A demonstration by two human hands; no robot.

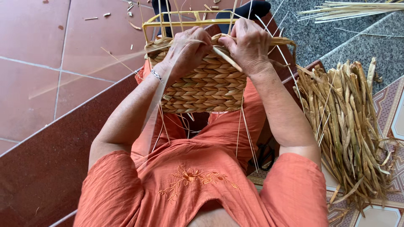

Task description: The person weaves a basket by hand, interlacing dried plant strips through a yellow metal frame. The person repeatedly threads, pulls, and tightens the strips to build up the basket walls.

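Both of my hands curl over the top edge of the half-woven tan fibre basket (206, 84) on my lap, hiding its rim and part of the yellow wire frame (185, 19). My left hand (185, 50) pinches a flat pale strand (155, 96); my right hand (248, 44) grips the braided edge, beside a bundle of dried stalks (349, 126) on the floor.

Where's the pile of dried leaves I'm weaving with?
In the head view, the bundle of dried leaves lies on the floor at your right, just beyond your right forearm, beside the woven basket on your lap.

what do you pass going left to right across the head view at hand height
red floor tiles → left hand on the woven basket → right hand → pile of dried reeds
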